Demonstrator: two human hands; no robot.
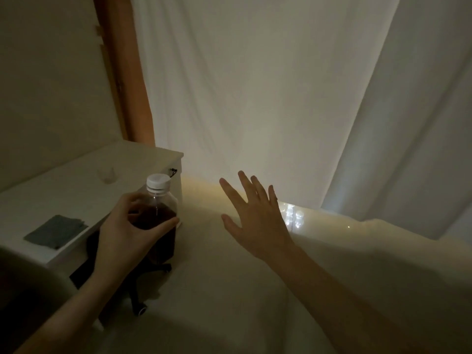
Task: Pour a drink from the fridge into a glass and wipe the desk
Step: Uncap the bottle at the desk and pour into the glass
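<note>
My left hand (125,233) grips a clear plastic bottle (158,200) with a white cap, roughly half full of dark drink, held upright in front of the desk's right end. To its right my right hand (255,218) is raised with its fingers spread and holds nothing. On the white desk (51,190) at the left stands a small clear glass (109,175), farther back than the bottle. A folded grey cloth (57,231) lies near the desk's front edge.
White curtains (255,85) hang across the back and right. A wooden post (122,72) rises behind the desk. A dark wheeled chair base (143,297) sits under the desk's right end. The pale floor (229,290) spreads below my arms.
</note>
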